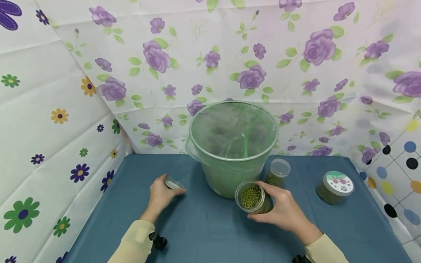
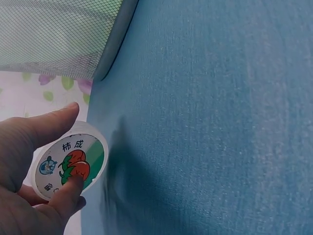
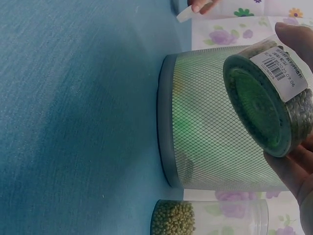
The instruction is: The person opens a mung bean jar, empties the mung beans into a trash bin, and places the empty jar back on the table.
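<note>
My right hand (image 1: 283,208) grips an uncapped clear plastic jar (image 1: 263,204) of green mung beans, tilted so its mouth faces left and up. In the right wrist view the jar's base and a white barcode label (image 3: 280,73) show. My left hand (image 1: 161,195) holds a round lid (image 2: 73,164) by its edge, over the left part of the table; the left wrist view shows a sticker on it with two red-orange fruits. Between the hands, farther back, stands a pale green mesh bin (image 1: 227,182) lined with a clear bag.
Behind the right hand stands another clear jar (image 1: 278,171), partly filled with beans. Farther right is a jar (image 1: 333,188) with a flowered lid. A blue cloth (image 1: 204,233) covers the table; flowered sheets (image 1: 210,47) hang behind and at the sides.
</note>
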{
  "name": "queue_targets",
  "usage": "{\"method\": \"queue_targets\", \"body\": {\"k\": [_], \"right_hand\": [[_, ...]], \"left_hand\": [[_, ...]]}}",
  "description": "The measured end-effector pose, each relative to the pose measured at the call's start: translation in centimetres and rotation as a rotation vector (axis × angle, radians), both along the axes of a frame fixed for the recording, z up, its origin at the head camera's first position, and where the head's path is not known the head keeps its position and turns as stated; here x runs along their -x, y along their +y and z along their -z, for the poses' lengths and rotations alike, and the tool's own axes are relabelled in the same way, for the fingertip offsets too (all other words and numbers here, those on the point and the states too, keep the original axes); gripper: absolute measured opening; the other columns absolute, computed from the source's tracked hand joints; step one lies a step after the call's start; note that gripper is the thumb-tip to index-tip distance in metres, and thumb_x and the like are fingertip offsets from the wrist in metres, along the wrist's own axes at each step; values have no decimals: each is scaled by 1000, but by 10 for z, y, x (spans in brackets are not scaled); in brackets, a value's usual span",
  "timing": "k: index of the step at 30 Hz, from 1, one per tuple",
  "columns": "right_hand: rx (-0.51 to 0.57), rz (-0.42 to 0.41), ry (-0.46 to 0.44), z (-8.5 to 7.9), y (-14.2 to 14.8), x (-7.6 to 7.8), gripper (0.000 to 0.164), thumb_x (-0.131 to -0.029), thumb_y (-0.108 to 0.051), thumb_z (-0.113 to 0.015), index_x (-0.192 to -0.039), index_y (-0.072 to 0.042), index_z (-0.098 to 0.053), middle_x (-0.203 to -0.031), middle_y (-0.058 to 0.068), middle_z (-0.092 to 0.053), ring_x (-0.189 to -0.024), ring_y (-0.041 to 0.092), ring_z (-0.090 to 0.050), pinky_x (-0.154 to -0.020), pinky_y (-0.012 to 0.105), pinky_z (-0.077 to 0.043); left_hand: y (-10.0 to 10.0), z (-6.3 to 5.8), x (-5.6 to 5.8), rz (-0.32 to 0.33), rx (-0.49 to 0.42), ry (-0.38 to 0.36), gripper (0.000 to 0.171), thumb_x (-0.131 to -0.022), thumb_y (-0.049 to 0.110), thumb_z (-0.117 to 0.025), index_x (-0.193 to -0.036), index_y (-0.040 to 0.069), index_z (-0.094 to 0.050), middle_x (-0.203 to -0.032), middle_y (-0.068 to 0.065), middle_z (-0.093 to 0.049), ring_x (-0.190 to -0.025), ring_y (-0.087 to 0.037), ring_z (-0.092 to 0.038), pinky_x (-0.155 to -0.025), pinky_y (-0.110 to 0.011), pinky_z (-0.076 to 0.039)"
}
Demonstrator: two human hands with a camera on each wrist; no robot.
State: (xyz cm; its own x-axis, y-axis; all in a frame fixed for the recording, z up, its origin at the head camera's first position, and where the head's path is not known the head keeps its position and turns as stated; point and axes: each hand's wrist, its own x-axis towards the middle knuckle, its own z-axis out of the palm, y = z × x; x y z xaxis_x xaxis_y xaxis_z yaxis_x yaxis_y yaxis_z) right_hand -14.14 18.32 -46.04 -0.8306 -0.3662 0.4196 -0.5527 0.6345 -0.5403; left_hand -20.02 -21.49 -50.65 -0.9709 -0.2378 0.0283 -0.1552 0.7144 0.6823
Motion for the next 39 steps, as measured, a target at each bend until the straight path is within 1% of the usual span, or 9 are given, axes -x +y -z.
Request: {"method": "queue_targets", "body": {"k": [4, 8, 11, 16, 21, 25, 31, 34, 39], "right_hand": [[7, 3, 5, 0, 1, 0, 92, -58, -59, -80, -137, -25, -47, -129, -3, -58, -113, 16, -61, -85, 33, -54], [14, 11, 5, 0, 2, 0, 91, -58, -59, -80, -136, -26, -47, -127, -5, -59, -112, 14, -61, -85, 33, -54], [19, 13, 4, -1, 3, -1, 91, -58, -59, -80, -136, -24, -48, -127, -4, -60, -111, 14, -62, -84, 34, -55], [20, 17, 3, -1, 3, -1, 92, -57, -59, -80, -136, -23, -48, -125, -3, -61, -110, 15, -62, -84, 34, -55], [22, 22, 4, -1, 4, -2, 92, -57, -59, -80, -136, -22, -48, -124, -2, -62, -109, 15, -63, -83, 34, -55], [24, 25, -7, -2, 5, -2, 91, -58, -59, -80, -136, -24, -47, -124, -4, -61, -109, 13, -63, -83, 32, -55], [43, 26, -26, -3, 7, -4, 90, -59, -57, -80, -136, -24, -47, -123, -6, -61, -108, 11, -63, -84, 31, -55], [63, 31, -29, -3, 9, -4, 90, -58, -57, -81, -136, -25, -47, -124, -6, -61, -109, 11, -62, -83, 30, -55], [110, 51, -40, -5, 11, -4, 92, -57, -56, -82, -137, -28, -46, -125, -7, -60, -111, 9, -60, -83, 30, -55]], "left_hand": [[-2, 0, -2, -11, 5, -1, 99, -64, 44, -84, -141, 1, -38, -132, -22, -51, -111, -37, -54, -87, -49, -49], [-2, -1, -4, -41, 23, -10, 94, -62, 40, -84, -137, -1, -44, -126, -24, -54, -108, -39, -54, -84, -50, -50], [-2, -2, -5, -58, 42, -25, 91, -60, 38, -85, -132, -4, -47, -120, -26, -56, -107, -42, -53, -83, -51, -49], [-4, -1, -8, -48, 76, -40, 89, -59, 35, -86, -127, -8, -50, -115, -28, -59, -101, -42, -55, -80, -51, -49], [-5, 1, -12, -41, 108, -72, 84, -59, 38, -85, -123, -7, -54, -108, -24, -61, -91, -36, -59, -72, -46, -51], [-5, 3, -13, -45, 129, -91, 83, -58, 41, -85, -121, -6, -55, -105, -22, -62, -85, -32, -60, -68, -44, -50], [-2, 4, -17, -44, 219, -84, 76, -56, 45, -85, -110, -3, -60, -94, -18, -62, -76, -29, -58, -61, -42, -48], [0, 6, -18, -47, 257, -88, 76, -55, 47, -85, -108, -2, -61, -93, -18, -60, -76, -30, -56, -62, -43, -47], [-2, 9, -18, -41, 257, -104, 83, -54, 51, -85, -113, -2, -58, -101, -21, -56, -82, -32, -55, -68, -46, -48]]}}
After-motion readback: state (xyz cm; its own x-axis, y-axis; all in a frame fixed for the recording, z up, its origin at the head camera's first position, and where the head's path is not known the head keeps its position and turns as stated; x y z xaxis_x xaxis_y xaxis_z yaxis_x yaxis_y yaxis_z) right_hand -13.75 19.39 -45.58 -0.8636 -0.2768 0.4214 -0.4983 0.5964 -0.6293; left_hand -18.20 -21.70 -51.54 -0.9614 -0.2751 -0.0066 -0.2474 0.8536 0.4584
